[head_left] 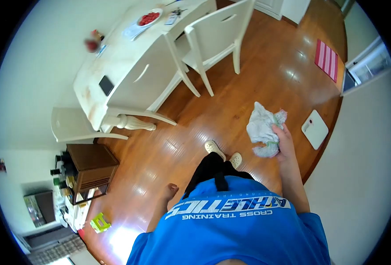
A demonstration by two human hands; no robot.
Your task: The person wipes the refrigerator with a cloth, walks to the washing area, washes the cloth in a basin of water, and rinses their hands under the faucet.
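My right hand point(284, 142) is closed round a crumpled pale cloth point(261, 125), held out over the wooden floor. The cloth has some green and reddish bits along its edges and hangs in loose folds. My left hand point(171, 191) is low at my left side, its fingers curled in, with nothing visible in them. Below me are my feet in cream clogs point(214, 149).
A white dining table point(129, 48) with white chairs point(215, 33) stands ahead left, bearing a plate of red fruit point(149, 18) and a phone point(106, 85). Right are a white scale point(315, 129) and a striped mat point(326, 60). Left are a brown cabinet point(91, 163) and a green stool point(100, 223).
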